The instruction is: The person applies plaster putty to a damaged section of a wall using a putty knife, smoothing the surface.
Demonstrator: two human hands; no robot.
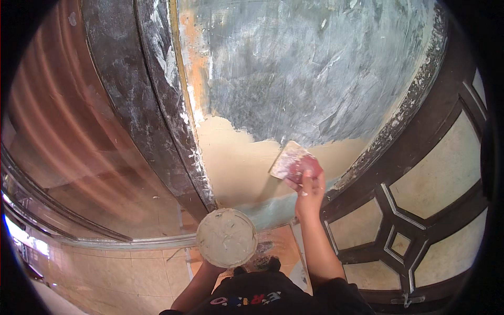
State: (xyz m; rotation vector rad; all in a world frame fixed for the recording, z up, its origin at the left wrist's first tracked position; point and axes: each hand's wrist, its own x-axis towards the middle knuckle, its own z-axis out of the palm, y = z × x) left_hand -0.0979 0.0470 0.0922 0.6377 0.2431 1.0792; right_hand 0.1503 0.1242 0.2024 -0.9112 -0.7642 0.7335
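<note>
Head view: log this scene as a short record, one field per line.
right hand: grips a flat spreader, red and pale, smeared with paste
spreader position: over the beige coat, near its upper edge; wall contact unclear
left hand: mostly hidden behind a round container
container contents: greyish-beige paste
wall surface: streaky blue-grey above, beige coat across a lower band
right side: dark door with pale panels
left side: dark frame, its edge flecked white

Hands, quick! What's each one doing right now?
Left hand: mostly hidden under the round container of paste; its grip can't be told.
Right hand: closed, holding the red scraper.
</note>
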